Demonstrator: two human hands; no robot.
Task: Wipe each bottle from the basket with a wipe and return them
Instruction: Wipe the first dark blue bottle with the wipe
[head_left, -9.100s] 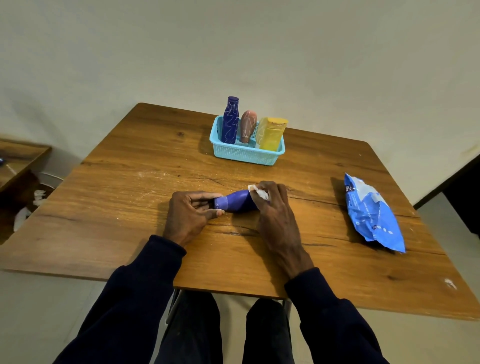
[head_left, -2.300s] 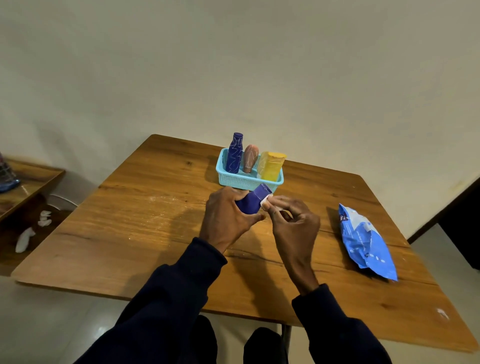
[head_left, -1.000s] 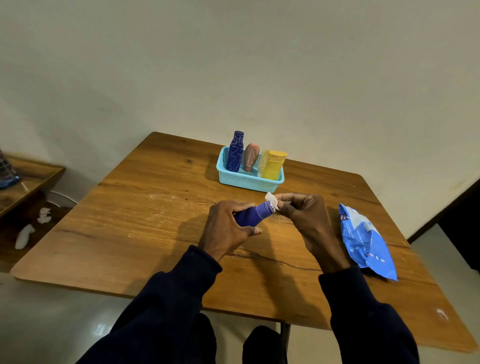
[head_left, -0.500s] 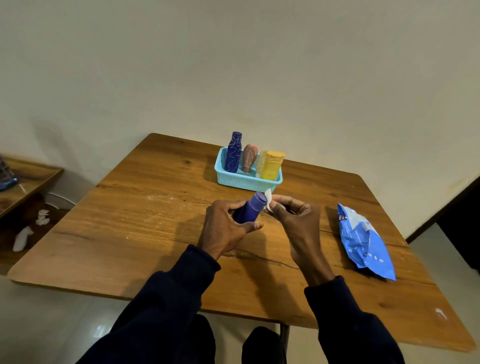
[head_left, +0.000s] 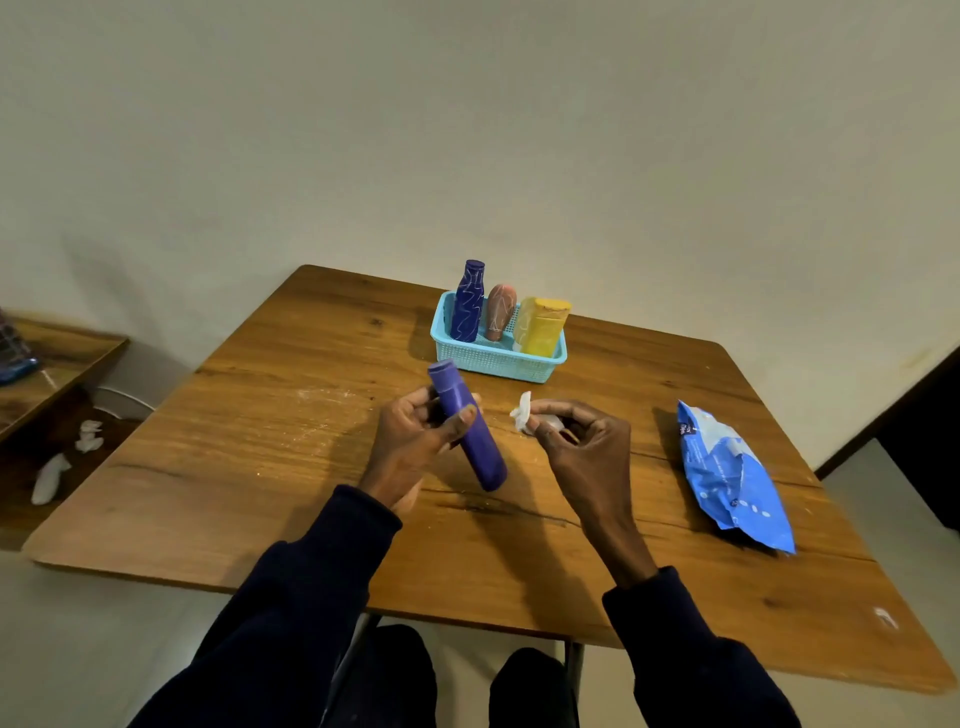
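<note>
Wooden table (head_left: 311, 467), plain wall behind. Purple bottle (head_left: 470, 431) is tilted above the table's middle, cap end far, with the left hand (head_left: 415, 441) curled round it. Just right of it (not touching) the right hand (head_left: 582, 447) pinches a crumpled white wipe (head_left: 522, 415). Beyond stands a turquoise basket (head_left: 493, 364) holding a dark blue bottle (head_left: 467, 301), brown bottle (head_left: 500, 312) and yellow bottle (head_left: 543, 325). Blue wipes pack (head_left: 732, 478) lies right.

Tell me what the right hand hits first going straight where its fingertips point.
Probably the purple bottle in the left hand: the right hand aims its pinched wipe leftward at it. Depth is unclear.
</note>
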